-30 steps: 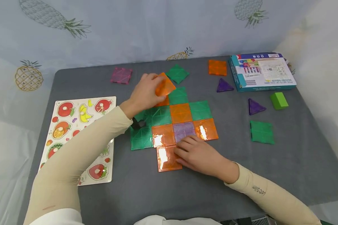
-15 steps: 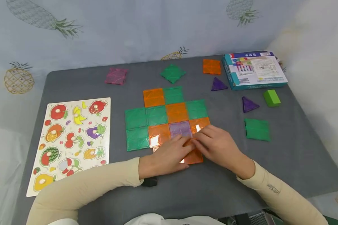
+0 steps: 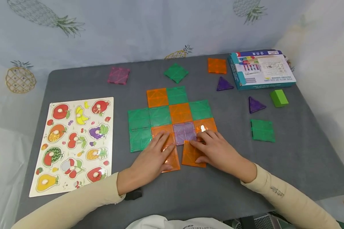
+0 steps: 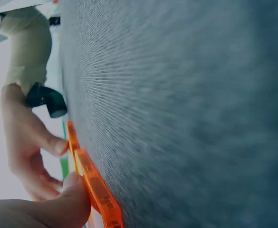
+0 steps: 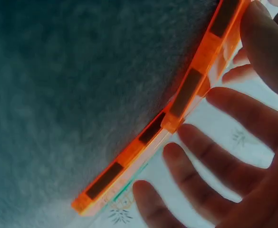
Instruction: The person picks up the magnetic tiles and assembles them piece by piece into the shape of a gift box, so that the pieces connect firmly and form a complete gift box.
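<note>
A flat patchwork of square translucent magnetic tiles, green, orange and one purple tile, lies mid-table in the head view. My left hand rests with extended fingers on an orange tile at its near edge, the thumb on that tile's near side. My right hand touches another orange tile, fingers at its far right corner and thumb on its near right. A narrow wedge of grey table separates these two tiles. In the right wrist view, the right fingers are spread above the orange tile edges.
Left lies a fruit puzzle board. Loose tiles are magenta, green, orange and green. Two purple triangles, a green block and a box stand right.
My left hand brought an orange tile from the far side to the near edge, met the right hand there, then moved left onto the neighbouring orange tile. The right hand now touches the brought tile.
</note>
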`<state>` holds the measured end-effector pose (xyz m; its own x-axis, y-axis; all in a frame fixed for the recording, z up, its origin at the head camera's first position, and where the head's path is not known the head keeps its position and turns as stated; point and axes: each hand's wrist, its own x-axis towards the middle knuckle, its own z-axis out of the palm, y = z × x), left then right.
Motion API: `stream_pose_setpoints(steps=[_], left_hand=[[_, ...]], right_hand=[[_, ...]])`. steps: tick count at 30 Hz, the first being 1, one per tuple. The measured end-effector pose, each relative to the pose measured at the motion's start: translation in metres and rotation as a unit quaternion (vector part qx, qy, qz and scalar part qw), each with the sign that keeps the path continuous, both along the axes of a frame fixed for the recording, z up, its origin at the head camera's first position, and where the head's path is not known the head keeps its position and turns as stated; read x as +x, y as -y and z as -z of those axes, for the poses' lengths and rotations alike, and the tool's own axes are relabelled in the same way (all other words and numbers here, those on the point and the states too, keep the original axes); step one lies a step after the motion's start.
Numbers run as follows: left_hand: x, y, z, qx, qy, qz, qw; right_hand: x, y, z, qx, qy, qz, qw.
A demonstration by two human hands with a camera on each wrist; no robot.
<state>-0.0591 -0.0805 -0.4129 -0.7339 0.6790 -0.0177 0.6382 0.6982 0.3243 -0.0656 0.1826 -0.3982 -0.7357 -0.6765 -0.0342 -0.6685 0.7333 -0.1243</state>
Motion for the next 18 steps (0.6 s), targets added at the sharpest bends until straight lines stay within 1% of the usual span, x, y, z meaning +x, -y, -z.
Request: stream_pose_setpoints(steps=[2,6,9,11,13,15,18], left_hand=[[0.001,0.005,0.003,0.012,-0.004,-0.008,0.9999],[0.000,0.009,0.006,0.028,-0.002,-0.017,0.9994],[-0.001,0.010,0.006,0.028,0.001,-0.014,0.9995],[-0.004,0.010,0.005,0.029,0.003,-0.006,0.9996],[-0.007,0.009,0.005,0.028,0.008,0.004,0.9996],[-0.010,0.007,0.005,0.030,0.016,0.010,0.9994],[-0.015,0.005,0.004,0.029,0.029,0.011,0.9991]], right_hand=[[0.000,0.002,0.001,0.004,0.002,-0.012,0.9999],[-0.001,0.010,0.002,0.018,0.004,-0.032,0.9993],[-0.003,0.016,0.002,0.025,0.001,-0.030,0.9992],[-0.006,0.019,0.002,0.030,0.003,-0.023,0.9993],[-0.008,0.019,0.000,0.043,0.015,-0.007,0.9989],[-0.009,0.019,-0.001,0.054,0.041,0.016,0.9976],[-0.011,0.018,-0.004,0.067,0.083,0.051,0.9929]])
